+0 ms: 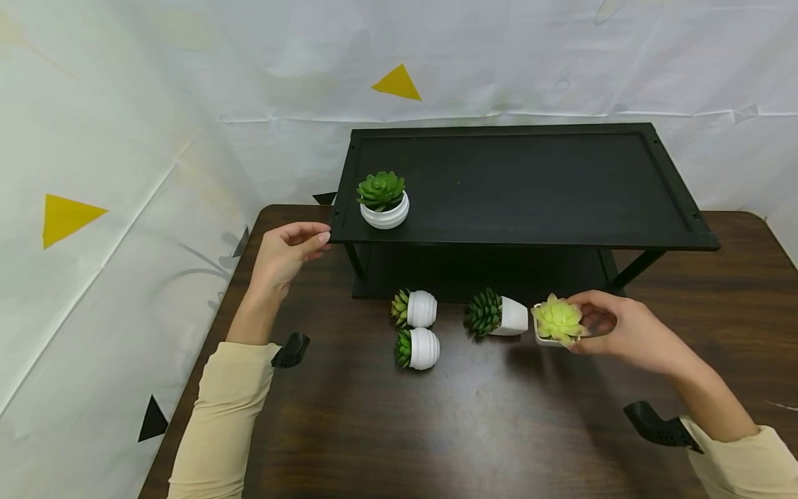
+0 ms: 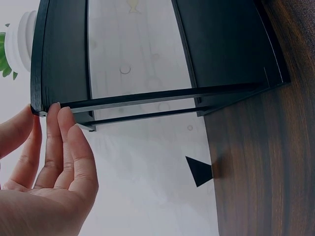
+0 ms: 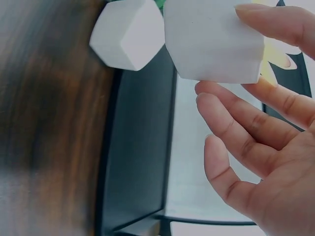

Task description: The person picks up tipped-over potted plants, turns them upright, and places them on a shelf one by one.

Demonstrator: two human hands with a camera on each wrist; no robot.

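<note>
My right hand [image 1: 623, 331] grips a yellow-green succulent [image 1: 557, 319] in a white faceted pot [image 3: 216, 42], held upright by the pot's sides above the table. At the front left corner of a black two-tier shelf [image 1: 530, 187], my left hand [image 1: 280, 253] pinches the top board's edge between thumb and fingers, as the left wrist view [image 2: 54, 157] also shows. On that top board, near its left end, a green succulent in a round white pot [image 1: 384, 216] stands upright.
Two succulents in round white pots [image 1: 422, 309] [image 1: 425, 348] lie on their sides on the brown table [image 1: 374, 436]. Beside the held plant lies a dark green succulent in a white faceted pot [image 1: 512, 317]. A white sheet with coloured triangles [image 1: 399, 83] hangs behind the shelf.
</note>
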